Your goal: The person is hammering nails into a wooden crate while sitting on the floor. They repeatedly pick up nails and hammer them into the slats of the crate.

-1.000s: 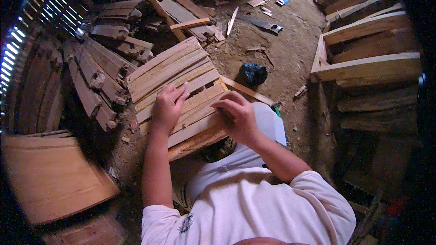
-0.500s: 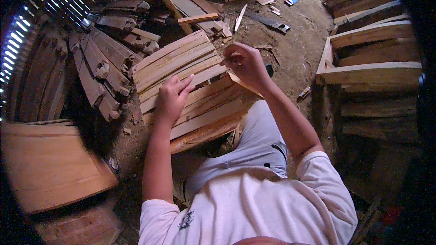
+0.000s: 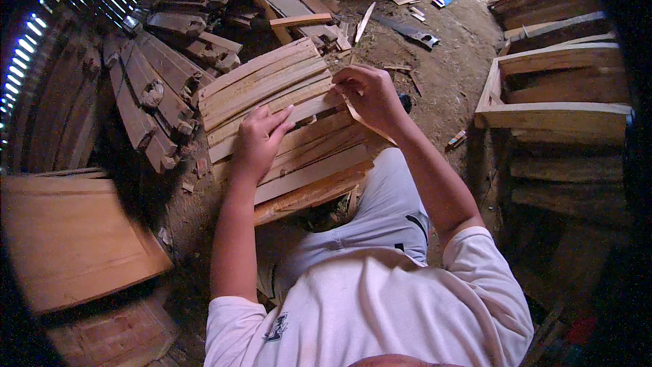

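A panel of pale wooden slats (image 3: 261,78) lies tilted in front of me, just beyond my knees. My left hand (image 3: 260,137) rests on its middle, fingers stretched over a light slat (image 3: 319,105). Next to that slat a dark gap shows between the boards. At the right end of the same slat, my right hand (image 3: 370,94) has thumb and fingertips pinched together. Whatever the pinch holds is too small to make out. Closer to me lie more slats (image 3: 312,173), the nearest with a rough orange-brown edge.
A handsaw (image 3: 407,32) and a blue-handled tool (image 3: 445,0) lie on the dirt floor among wood scraps. Wooden frames (image 3: 553,115) stand at the right. Stacked timbers (image 3: 146,88) lie at the left, with a smooth wooden panel (image 3: 75,238) nearer me.
My right fingertips have closed in on the slat's end from slightly above it. My left hand stays on the slats. The view has shifted slightly.
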Available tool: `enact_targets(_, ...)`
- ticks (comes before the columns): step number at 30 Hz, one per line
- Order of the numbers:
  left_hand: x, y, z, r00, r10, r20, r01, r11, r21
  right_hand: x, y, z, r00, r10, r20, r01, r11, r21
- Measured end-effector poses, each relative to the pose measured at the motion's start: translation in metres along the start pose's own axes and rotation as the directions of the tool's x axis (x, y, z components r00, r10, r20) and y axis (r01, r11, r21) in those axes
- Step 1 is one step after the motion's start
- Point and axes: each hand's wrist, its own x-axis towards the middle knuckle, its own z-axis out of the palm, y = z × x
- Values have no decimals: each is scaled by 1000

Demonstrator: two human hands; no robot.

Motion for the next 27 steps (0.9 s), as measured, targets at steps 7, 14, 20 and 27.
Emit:
enact_targets(7, 0, 1, -1, 1000, 21, -3, -21, 1000, 19, 1, 8, 1, 1000, 10, 5, -10, 999, -44)
enact_targets(14, 2, 2, 1, 1000, -24, -6, 24, 1000, -19, 1, 0, -1, 1000, -27, 0, 27, 999, -35)
enact_targets(20, 1, -2, 4, 995, 41, -86, -46, 998, -52, 1, 11, -1, 988, -150, -29, 148, 987, -57)
enact_targets(27, 8, -1, -22, 952, -260, 160, 301, 885, -356, 0, 13, 2, 988, -149, -32, 148, 988, -31)
